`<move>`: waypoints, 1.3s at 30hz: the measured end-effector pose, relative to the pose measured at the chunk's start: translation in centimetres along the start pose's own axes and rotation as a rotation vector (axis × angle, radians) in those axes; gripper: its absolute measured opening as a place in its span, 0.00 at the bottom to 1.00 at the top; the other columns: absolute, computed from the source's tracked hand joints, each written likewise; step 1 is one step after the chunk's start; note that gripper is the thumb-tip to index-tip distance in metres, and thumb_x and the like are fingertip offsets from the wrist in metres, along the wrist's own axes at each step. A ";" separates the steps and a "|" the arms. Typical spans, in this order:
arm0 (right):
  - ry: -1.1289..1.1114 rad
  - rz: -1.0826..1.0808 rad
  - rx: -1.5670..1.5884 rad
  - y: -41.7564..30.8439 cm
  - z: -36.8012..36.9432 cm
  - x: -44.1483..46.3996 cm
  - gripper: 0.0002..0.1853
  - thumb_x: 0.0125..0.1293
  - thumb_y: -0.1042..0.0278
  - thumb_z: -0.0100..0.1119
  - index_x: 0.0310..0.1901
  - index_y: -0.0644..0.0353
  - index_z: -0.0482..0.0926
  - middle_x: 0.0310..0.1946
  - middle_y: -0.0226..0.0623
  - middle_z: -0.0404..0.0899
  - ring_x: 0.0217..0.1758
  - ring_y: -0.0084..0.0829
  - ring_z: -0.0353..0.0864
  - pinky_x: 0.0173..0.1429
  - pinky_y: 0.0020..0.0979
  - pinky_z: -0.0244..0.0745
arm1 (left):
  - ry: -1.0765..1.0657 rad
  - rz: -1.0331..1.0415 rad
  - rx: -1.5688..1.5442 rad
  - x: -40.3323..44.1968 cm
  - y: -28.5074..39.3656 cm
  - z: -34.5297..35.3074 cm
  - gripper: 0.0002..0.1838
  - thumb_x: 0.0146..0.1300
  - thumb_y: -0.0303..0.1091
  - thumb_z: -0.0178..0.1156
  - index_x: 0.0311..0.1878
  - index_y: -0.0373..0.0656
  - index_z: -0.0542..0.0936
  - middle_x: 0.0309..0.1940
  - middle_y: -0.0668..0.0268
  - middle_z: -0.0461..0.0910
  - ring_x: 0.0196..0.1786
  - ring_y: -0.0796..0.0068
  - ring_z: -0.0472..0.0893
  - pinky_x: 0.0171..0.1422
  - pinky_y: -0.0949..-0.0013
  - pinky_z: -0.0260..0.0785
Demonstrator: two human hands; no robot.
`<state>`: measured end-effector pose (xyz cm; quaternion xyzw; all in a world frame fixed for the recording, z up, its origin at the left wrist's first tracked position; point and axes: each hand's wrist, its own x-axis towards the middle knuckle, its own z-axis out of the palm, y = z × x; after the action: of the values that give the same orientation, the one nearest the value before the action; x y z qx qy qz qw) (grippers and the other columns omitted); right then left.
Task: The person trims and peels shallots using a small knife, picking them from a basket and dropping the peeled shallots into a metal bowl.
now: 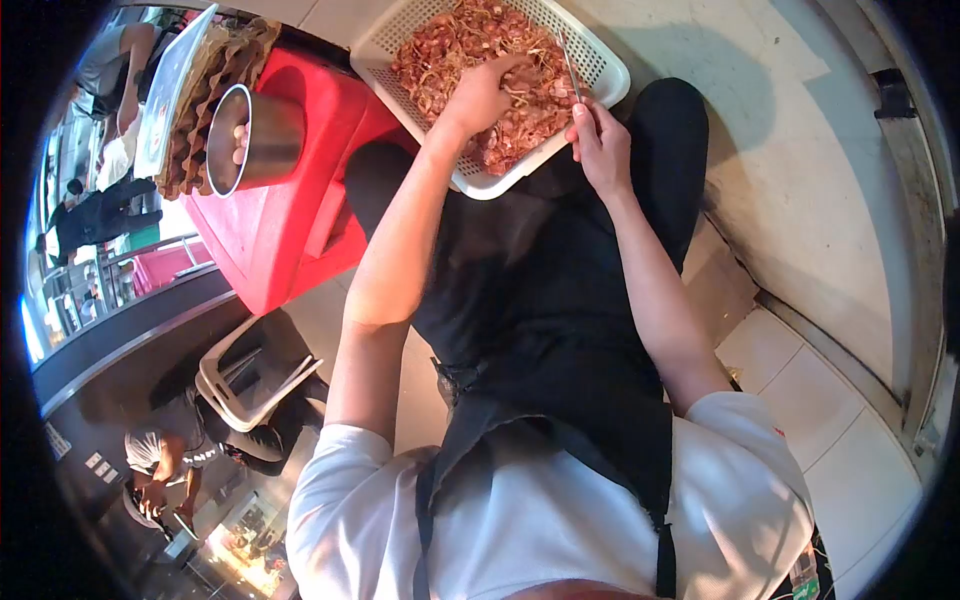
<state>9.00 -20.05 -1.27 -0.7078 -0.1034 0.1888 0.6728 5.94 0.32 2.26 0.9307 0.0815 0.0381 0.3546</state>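
Observation:
A white perforated plastic basket (600, 62) at the top centre holds a heap of sliced, reddish raw meat (440, 62) mixed with pale shreds. My left hand (482, 97) reaches into the meat with its fingers curled down; the fingertips are hidden, so what they grip does not show. At the basket's right rim, my right hand (600, 145) is closed on a thin, metal-looking stick (569, 62). It points up over the meat, and whether it is a skewer or a narrow blade is not clear.
Left of the basket, a red plastic container (270, 235) carries a steel pot (270, 140) with several eggs, beside stacked egg trays (205, 110). A pale plastic chair (235, 395) and a bending person (160, 455) are at lower left. A light wall (840, 190) stands to the right.

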 end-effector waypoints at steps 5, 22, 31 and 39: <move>-0.017 -0.003 0.033 0.0 -0.1 -0.1 0.16 0.74 0.59 0.52 0.50 0.65 0.79 0.20 0.27 0.75 0.17 0.15 0.69 0.21 0.22 0.65 | -0.080 -0.178 0.103 -0.7 0.4 -1.8 0.22 0.62 0.40 0.62 0.58 0.43 0.78 0.50 0.50 0.82 0.54 0.51 0.81 0.58 0.59 0.72; 0.074 -0.034 0.042 0.9 0.8 0.3 0.18 0.77 0.59 0.47 0.52 0.65 0.79 0.22 0.25 0.73 0.18 0.13 0.65 0.22 0.19 0.61 | -0.146 -0.652 -0.070 -4.7 -2.8 6.7 0.67 0.42 0.59 0.75 0.77 0.44 0.44 0.67 0.19 0.47 0.64 0.33 0.71 0.69 0.55 0.66; 0.055 0.001 0.139 0.9 1.4 0.2 0.19 0.78 0.59 0.45 0.54 0.67 0.77 0.23 0.26 0.70 0.18 0.14 0.64 0.21 0.19 0.59 | -0.297 -0.577 -0.246 -4.0 -4.1 6.7 0.59 0.46 0.67 0.66 0.75 0.41 0.58 0.65 0.43 0.70 0.66 0.51 0.73 0.73 0.63 0.61; 0.049 -0.014 0.151 0.9 1.0 0.2 0.18 0.78 0.60 0.45 0.53 0.66 0.78 0.22 0.26 0.71 0.18 0.14 0.65 0.21 0.20 0.60 | -0.505 -0.598 -0.695 -3.0 -5.7 5.7 0.46 0.49 0.41 0.71 0.72 0.41 0.63 0.47 0.58 0.81 0.43 0.69 0.83 0.36 0.62 0.79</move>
<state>8.67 -19.08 -2.19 -0.6588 -0.0775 0.1739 0.7278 3.02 0.21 -5.86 0.6744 0.2381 -0.2655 0.6466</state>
